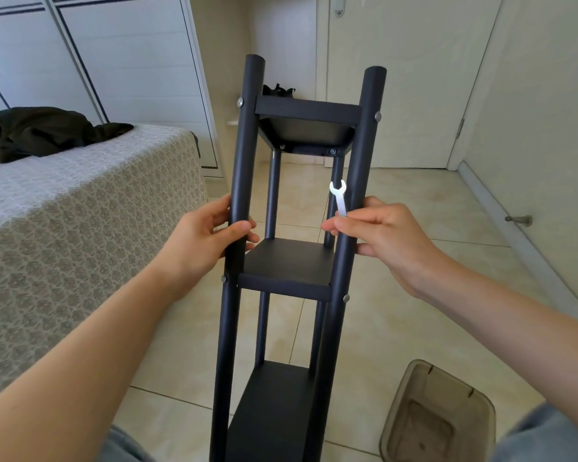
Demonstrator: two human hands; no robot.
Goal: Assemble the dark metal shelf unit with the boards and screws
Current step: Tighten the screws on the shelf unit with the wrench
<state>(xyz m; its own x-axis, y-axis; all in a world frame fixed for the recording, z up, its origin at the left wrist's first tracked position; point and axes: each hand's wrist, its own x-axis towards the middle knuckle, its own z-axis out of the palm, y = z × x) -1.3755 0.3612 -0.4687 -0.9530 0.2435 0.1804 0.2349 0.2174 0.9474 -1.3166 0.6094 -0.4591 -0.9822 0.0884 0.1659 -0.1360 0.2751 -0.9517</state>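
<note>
The head view shows the shelf unit (pixel 287 261) over the tiled floor, its long axis running away from the person, post ends tilted up toward the door. The left hand (pixel 207 241) wraps 1 post; the right hand (pixel 381 235) grips the other, pinching a small wrench (pixel 339 198). With 3 boards bolted in, steady both posts evenly and check each screw is snug.

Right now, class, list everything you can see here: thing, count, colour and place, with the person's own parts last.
Shelf unit: one, dark metal, centre, held by both hands.
Boards: three visible, dark, fitted between the posts.
Spanner: one, silver, in the right hand.
Bed: one, patterned grey cover, left.
Garment: one, dark, on the bed.
Bin: one, translucent brown, floor, lower right.
Door: one, cream, behind.
Left hand: grips the left post.
Right hand: grips the right post.
</note>
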